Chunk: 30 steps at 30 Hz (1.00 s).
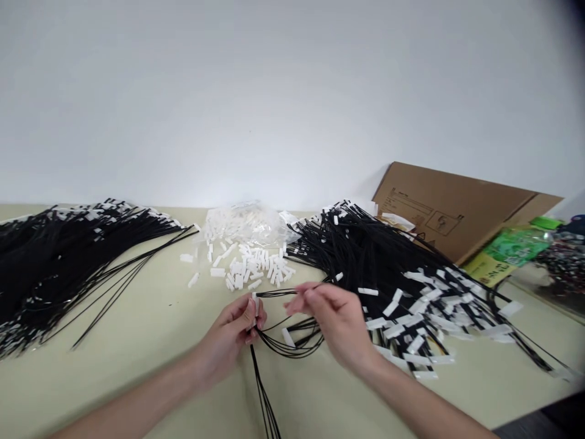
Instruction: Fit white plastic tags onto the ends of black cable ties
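My left hand [242, 320] is closed around a small white connector housing [255, 299] with thin black wires running from it. Some of these wires [276, 293] stretch right towards my right hand, others loop below, and a bundle [261, 384] hangs down to the front edge. My right hand [336, 317] has its thumb and index finger pinched on a thin black wire, the other fingers curled; the exact grip point is partly hidden. Under that hand, a white tag [287, 337] sits on the looped wires. Beyond both hands lies a pile of loose white connector housings [256, 265].
A clear plastic bag [247, 222] of white housings rests by the wall. Heaps of black wires lie at the left [68, 262] and right [370, 250], the right one with white tags [425, 323]. A cardboard sheet [448, 207] leans behind a green-labelled bottle [512, 250].
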{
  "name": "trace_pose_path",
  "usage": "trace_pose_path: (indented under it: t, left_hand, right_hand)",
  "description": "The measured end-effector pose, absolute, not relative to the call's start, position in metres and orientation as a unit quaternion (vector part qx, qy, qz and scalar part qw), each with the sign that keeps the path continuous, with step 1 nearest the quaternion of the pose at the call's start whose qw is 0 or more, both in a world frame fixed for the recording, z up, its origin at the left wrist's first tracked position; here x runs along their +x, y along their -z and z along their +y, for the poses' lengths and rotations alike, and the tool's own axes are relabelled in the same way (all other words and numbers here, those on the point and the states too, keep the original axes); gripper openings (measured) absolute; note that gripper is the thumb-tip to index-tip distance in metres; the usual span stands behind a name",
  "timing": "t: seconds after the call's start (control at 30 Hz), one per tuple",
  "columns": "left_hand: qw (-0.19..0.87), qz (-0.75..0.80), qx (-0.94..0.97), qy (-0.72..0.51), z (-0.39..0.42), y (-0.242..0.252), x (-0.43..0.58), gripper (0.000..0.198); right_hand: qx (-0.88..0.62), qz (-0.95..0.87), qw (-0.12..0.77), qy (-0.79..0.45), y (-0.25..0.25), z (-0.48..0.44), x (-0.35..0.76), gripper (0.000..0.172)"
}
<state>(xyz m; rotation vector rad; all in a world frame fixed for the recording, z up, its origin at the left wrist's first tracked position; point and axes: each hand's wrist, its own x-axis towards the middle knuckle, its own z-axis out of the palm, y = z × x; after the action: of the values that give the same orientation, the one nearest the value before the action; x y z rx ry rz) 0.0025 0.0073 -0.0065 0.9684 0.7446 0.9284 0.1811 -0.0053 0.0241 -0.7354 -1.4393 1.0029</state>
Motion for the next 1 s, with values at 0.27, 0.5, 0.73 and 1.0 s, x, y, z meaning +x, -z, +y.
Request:
trace_pose_path:
  t: [0.27, 0.5, 0.73, 1.0]
  left_hand:
    - [0.697, 0.360, 0.457, -0.419, 0.007, 0.006, 0.003, 0.029]
    - [0.699, 0.357, 0.458, -0.418, 0.007, 0.007, 0.003, 0.029]
    - [0.696, 0.351, 0.457, -0.428, 0.007, 0.006, 0.003, 0.030]
    - [0.692, 0.352, 0.461, -0.429, 0.008, 0.005, 0.004, 0.030]
  right_hand:
    - [-0.377, -0.491, 0.744, -0.252, -0.048, 0.011, 0.212, 0.019]
    - [-0.345, -0.771, 0.536, -0.003, -0.032, -0.005, 0.194, 0.014]
    - [-0.338, -0.798, 0.498, 0.035, -0.028, -0.009, 0.185, 0.012]
    - [-0.337, -0.793, 0.507, 0.029, -0.027, -0.011, 0.185, 0.011]
